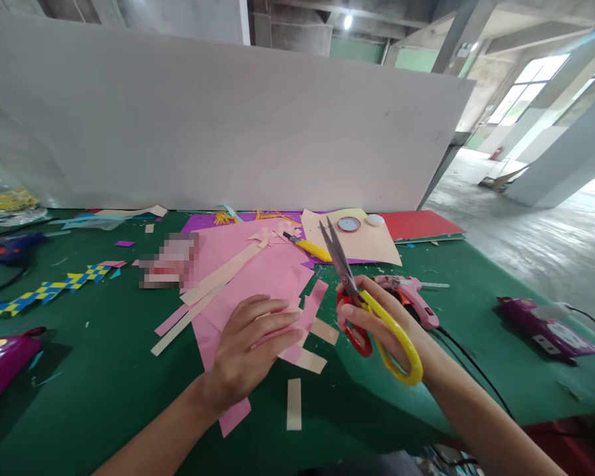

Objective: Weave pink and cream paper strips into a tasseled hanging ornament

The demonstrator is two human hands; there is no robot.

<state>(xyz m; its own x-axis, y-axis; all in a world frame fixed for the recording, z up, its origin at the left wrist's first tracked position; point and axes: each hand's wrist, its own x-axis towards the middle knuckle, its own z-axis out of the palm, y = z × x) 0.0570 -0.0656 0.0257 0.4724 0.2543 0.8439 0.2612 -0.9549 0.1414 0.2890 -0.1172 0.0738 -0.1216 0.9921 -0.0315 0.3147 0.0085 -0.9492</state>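
My right hand (377, 317) is closed around the handles of a pair of scissors (342, 261), one handle red and one yellow. The blades point up and away, with only a narrow gap between their tips. Flat on the pink paper (223, 251) rests my left hand (258, 344), fingers stretched out and partly covering the sheets. Cream paper strips (223, 274) lie across the pink sheets, and short pink and cream pieces surround my left fingertips. A loose cream strip (294, 403) is on the green table just in front. Beyond the scissors lies a yellow utility knife (310, 248).
A pink glue gun (416, 301) with a cord lies right of my right hand. Purple devices (545, 327) sit at both sides. A tape roll (349, 225) rests on cream paper (377, 244), beside red sheets (421, 225). A white board (218, 125) stands behind the table.
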